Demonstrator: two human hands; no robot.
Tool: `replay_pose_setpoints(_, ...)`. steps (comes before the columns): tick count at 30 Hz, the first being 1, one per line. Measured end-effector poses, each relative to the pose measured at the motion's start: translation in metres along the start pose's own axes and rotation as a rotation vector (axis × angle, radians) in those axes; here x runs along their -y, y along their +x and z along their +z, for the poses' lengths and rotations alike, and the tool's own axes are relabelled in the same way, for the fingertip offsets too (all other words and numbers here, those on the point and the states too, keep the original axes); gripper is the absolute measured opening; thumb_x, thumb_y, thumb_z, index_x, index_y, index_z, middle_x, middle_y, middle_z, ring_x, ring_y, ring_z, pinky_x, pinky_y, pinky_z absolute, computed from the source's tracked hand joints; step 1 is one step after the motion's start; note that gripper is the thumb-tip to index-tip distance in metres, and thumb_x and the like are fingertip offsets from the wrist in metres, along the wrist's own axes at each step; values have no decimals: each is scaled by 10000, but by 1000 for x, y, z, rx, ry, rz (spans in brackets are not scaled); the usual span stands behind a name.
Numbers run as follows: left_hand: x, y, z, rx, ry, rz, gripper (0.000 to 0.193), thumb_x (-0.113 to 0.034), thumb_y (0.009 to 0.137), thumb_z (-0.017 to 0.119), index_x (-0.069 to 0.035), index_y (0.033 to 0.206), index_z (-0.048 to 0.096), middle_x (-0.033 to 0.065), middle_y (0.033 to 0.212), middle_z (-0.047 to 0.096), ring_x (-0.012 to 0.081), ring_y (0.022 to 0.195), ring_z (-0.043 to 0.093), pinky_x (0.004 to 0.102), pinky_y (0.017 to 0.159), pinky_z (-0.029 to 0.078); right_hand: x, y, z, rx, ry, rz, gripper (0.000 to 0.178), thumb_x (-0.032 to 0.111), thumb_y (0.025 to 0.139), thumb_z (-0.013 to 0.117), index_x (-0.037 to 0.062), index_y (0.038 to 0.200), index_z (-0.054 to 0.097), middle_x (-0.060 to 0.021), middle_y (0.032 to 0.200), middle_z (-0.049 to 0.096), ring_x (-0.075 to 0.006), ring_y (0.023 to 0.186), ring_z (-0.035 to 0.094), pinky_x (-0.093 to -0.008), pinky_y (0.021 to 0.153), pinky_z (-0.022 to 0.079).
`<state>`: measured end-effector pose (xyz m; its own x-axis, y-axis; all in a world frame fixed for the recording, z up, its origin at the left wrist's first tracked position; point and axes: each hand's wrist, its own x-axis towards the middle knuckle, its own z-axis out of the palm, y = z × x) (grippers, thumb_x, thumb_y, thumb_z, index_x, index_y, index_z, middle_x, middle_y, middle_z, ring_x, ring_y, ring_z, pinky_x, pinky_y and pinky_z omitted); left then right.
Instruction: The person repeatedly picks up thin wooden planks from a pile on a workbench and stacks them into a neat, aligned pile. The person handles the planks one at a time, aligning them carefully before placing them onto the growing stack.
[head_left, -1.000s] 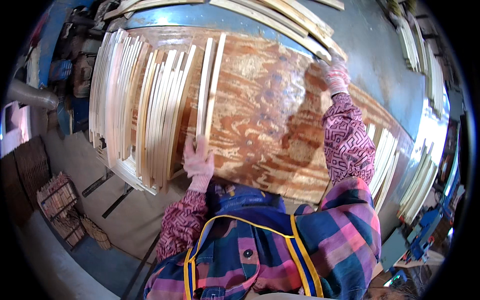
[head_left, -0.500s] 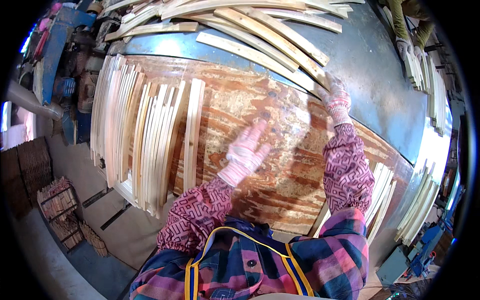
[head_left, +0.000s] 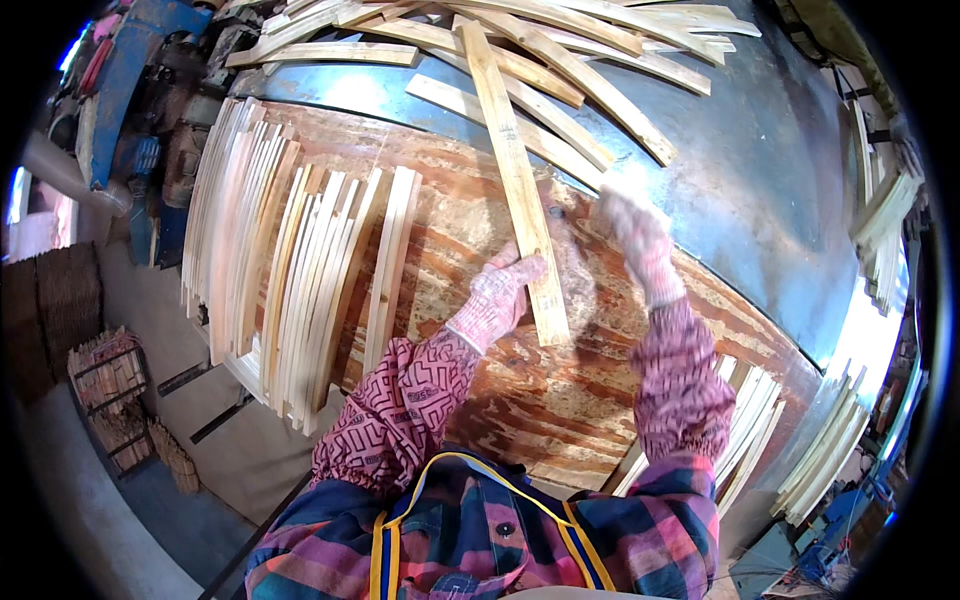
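Note:
My left hand [head_left: 500, 292], in a pale pinkish knit glove, is closed on the near end of a wooden slat [head_left: 512, 175]. The slat slants away from me, its far end over the loose pile of curved slats [head_left: 590, 85]. My gloved right hand [head_left: 642, 245] is smeared by motion to the right of the held slat, close to the near end of a pale slat [head_left: 560, 152]. Whether its fingers grip anything cannot be made out. Beneath both hands lies a worn plywood board [head_left: 450, 400].
Slats on edge stand in rows [head_left: 310, 270] along the board's left side. Another bundle [head_left: 745, 420] sits by my right elbow. A blue-grey metal surface [head_left: 760, 190] extends beyond the board. At far right, partly cut off, a co-worker's hand [head_left: 905, 150] is over upright slats [head_left: 885, 235].
My left hand has taken hold of a slat, now slanted across the board from the pile. My right hand has moved left and nearer to me, away from the slat ends.

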<state>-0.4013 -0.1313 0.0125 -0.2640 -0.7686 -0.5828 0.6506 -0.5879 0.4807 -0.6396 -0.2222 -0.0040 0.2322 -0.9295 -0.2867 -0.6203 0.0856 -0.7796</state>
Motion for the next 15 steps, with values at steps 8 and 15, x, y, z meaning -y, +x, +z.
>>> replay_pose_setpoints(8, -20, -74, -55, -91, 249, 64, 515, -62, 867, 639, -10, 1365, 521, 93, 1120, 661, 188, 989, 661, 340, 853, 570, 59, 93, -6, -130, -683, 148, 634, 410, 901, 638, 228, 1472, 431, -137, 1345, 580, -266, 1290, 521, -433, 1057, 435)
replay_pose_setpoints(15, -26, -133, -90, -105, 219, 146, 486, -16, 894, 627, 6, 1367, 516, 93, 1108, 675, 190, 918, 678, 320, 813, 577, 75, -66, 51, -77, -753, 92, 516, 299, 853, 735, 178, 1306, 520, -119, 1046, 690, -240, 772, 671, -330, 617, 611)
